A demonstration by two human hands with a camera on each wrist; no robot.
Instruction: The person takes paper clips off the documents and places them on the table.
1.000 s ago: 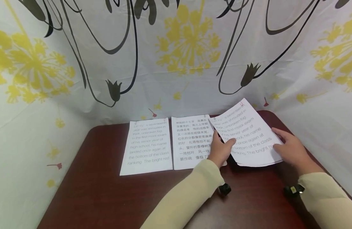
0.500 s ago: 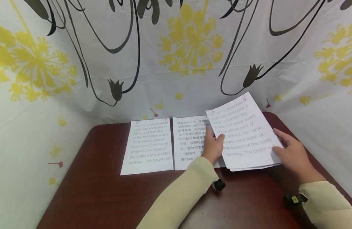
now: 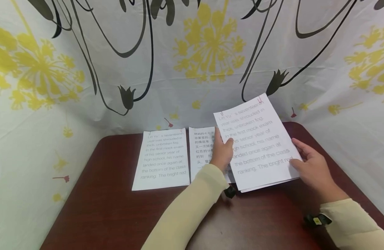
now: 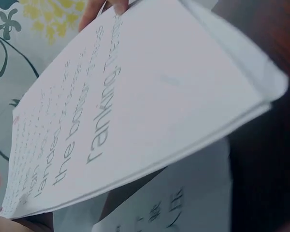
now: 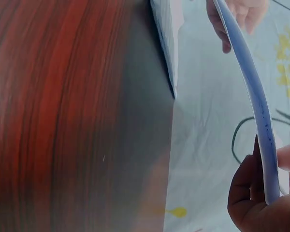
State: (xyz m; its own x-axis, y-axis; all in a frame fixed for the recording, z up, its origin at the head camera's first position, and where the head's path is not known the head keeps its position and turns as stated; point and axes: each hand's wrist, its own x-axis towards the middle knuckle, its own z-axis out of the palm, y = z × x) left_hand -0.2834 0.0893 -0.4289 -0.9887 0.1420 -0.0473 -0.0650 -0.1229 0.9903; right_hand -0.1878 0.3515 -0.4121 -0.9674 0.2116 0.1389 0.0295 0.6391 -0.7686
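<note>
A red-brown desk [image 3: 95, 205] spans the lower frame. Across the upper half, white fabric [image 3: 171, 86] bears yellow blooms [image 3: 213, 46] and dark buds [image 3: 127, 98].

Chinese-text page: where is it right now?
In the head view, the Chinese-text page lies on the dark red table, immediately right of the flat English-text page and partly hidden behind the raised papers.

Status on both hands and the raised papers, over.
Left hand, right hand grip stack. Stack tilted, off table. Chinese page partly hidden; no obstruction seen.
</note>
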